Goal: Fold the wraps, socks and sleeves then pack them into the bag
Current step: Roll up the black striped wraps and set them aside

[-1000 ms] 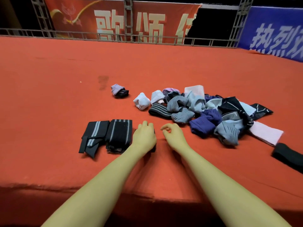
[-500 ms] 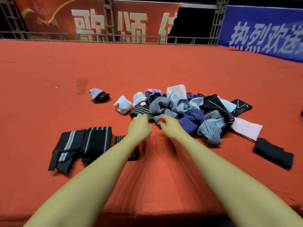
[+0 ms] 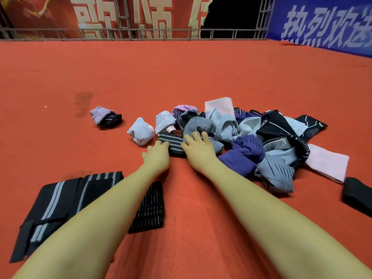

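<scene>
Red carpet [image 3: 181,77]; striped wrap [image 3: 173,142] lengthwise left-right.

Matt red felt-like cloth covers the tabletop [image 3: 201,77]. The pile of socks [image 3: 251,141] beyond the right hand [image 3: 198,148] is ribbed knit (soft, dull), and the black wraps [image 3: 60,202] near the left forearm look woven, with grey stripes.

The left forearm hides part of the folded black wraps [image 3: 60,200] and one side of the dotted black wrap [image 3: 150,206]. The left hand [image 3: 158,158] covers the near end of the striped dark roll [image 3: 172,143], and its fingers cannot be made out. The black piece [image 3: 357,193] is cut off by the right edge. Items deep in the pile [image 3: 251,137] overlap and cannot be told apart.
</scene>
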`<act>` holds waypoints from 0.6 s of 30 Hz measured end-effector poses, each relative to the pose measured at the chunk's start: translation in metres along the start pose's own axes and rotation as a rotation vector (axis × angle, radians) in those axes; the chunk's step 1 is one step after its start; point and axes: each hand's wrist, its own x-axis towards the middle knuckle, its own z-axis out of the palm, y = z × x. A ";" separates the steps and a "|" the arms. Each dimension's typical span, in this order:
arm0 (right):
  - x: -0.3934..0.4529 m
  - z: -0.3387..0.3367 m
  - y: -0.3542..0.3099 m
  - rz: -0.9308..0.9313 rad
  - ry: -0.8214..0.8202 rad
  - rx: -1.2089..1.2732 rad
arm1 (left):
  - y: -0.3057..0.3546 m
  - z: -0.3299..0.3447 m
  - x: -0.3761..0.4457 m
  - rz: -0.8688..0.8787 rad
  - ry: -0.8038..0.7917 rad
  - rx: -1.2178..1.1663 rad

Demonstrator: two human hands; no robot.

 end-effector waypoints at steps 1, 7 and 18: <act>0.001 0.001 -0.002 0.002 -0.011 0.000 | -0.002 0.003 0.001 0.014 0.031 -0.006; -0.006 -0.012 -0.001 0.127 0.194 0.107 | -0.004 -0.004 0.001 0.047 0.190 0.027; -0.061 -0.076 0.032 0.411 0.367 0.782 | 0.045 -0.055 -0.082 0.195 0.420 -0.300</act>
